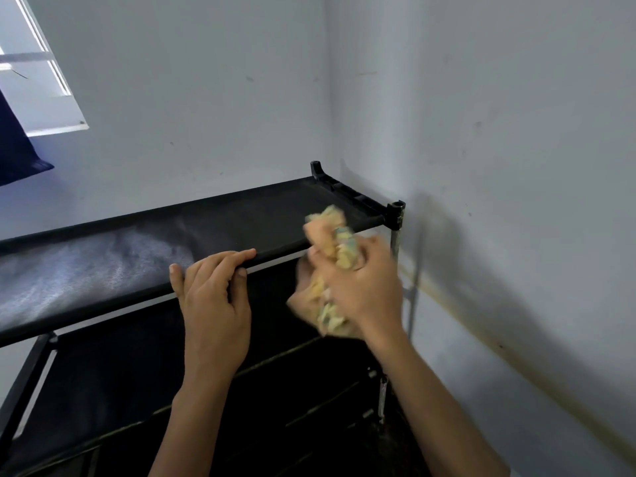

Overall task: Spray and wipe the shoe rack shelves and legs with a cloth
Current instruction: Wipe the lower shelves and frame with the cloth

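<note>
A black shoe rack (113, 266) with fabric shelves stands in the room's corner; its top shelf looks dusty grey on the left. My left hand (215, 304) grips the front bar of the top shelf, fingers over the edge. My right hand (358, 284) is closed around a crumpled yellow and peach cloth (332, 235), blurred, at the front edge of the top shelf near the right end. The right front leg (395, 242) is a metal post just behind that hand. Lower shelves (137, 373) show dark beneath. No spray bottle is in view.
A pale wall runs behind the rack and another (516, 166) close on its right, with a stained line along it. A window (41, 80) and a dark blue hanging fabric (17, 149) are at the upper left.
</note>
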A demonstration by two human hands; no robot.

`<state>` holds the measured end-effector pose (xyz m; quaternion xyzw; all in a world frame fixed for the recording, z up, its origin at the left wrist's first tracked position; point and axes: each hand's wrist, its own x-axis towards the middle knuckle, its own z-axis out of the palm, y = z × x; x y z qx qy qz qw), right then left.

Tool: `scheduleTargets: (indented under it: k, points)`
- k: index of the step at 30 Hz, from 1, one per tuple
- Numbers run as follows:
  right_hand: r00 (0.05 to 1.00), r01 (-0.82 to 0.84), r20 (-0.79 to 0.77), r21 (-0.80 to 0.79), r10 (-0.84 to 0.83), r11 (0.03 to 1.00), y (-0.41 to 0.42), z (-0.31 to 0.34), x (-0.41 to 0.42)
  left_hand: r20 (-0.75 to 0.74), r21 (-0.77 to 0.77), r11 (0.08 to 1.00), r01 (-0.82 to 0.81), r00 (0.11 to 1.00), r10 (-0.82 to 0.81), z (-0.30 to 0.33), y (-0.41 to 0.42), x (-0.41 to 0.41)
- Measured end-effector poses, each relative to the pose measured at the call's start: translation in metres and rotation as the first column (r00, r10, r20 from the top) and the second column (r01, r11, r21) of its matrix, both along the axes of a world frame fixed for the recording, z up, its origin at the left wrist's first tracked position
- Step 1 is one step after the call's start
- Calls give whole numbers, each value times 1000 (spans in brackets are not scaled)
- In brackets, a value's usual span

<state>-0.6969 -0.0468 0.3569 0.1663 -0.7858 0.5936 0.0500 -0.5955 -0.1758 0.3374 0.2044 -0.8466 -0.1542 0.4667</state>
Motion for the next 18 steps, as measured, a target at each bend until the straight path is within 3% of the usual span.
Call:
scheduleTargets:
  k: [2,4,9,13,16,18]
  points:
    - [977,213,7,-14,-213,977,11,8,-23,-5,9,1000,-6,1000,6,1,1,-1]
    - [960,279,-40,33,-278,960,13,12,-33,-7,14,1000,-10,1000,10,1,2,-2]
    - [952,120,-302,212,-51,970,-22,2,16,6,13,1000,7,1000,-7,1,0,-2]
    - [913,-111,-356,260,202,959,-36,2,54,16,20,999,43,999,-44,2,-2,1]
    - [936,-105,-302,250,180,963,-29,6,42,59,-8,996,88,994,-87,2,-5,9]
    - [977,-12,-207,205,55,979,-17,8,19,81,-29,995,92,993,-90,3,-6,14]
